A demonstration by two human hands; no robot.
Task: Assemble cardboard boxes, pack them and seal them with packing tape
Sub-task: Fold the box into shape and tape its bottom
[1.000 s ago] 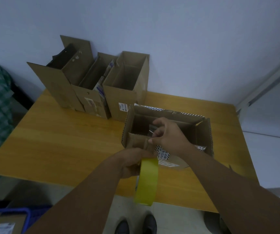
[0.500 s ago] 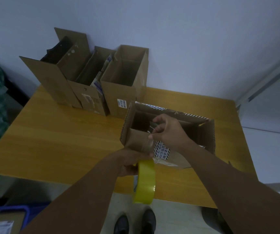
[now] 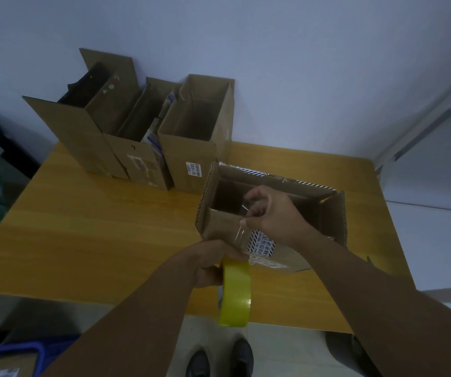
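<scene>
Clamping tape roll (image 3: 235, 295) in left grip (image 3: 211, 265), pinching free strip (image 3: 240, 233) end in right grip (image 3: 273, 216), just over near wall of open box (image 3: 218, 229) on tabletop (image 3: 96, 227). Thin, sticky, floppy: keep taut, hold by edges. Expect light box to slide.

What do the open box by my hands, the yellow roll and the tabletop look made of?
Box: brown corrugated cardboard, matte; fluted edges show along its flaps.
Roll: probably plastic packing tape; glossy, with a highlight, and the strip pulled from it looks clear.
Tabletop: wood or wood-look laminate, cannot tell which; orange-yellow, streaky grain, soft sheen.
</scene>
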